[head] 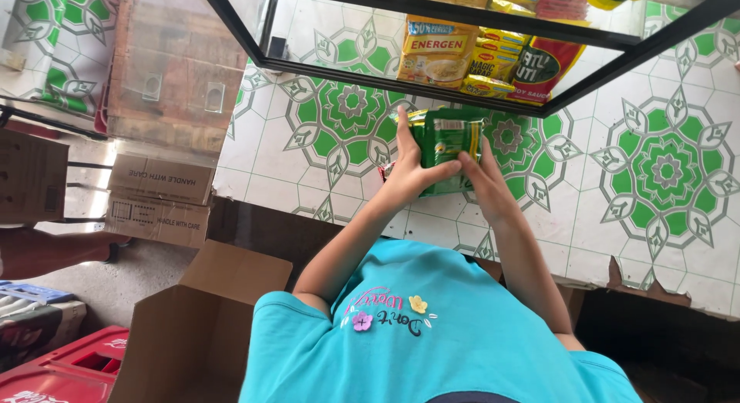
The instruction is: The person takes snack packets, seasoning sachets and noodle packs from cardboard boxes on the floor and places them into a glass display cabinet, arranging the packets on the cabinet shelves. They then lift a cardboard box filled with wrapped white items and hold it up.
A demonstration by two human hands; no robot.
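My left hand and my right hand together grip a bundle of green sachet packets from either side. The bundle is held over a counter of white tiles with a green flower pattern. A red packet edge peeks out just under my left hand. Above the bundle is a black-framed glass shelf with yellow packets and a red pouch on it. My turquoise shirt fills the lower middle of the view.
An open cardboard box stands at the lower left, beside a red crate. Two closed cartons are stacked at the left. Another person's arm reaches in at the left edge. The tiled counter's chipped front edge runs to the right.
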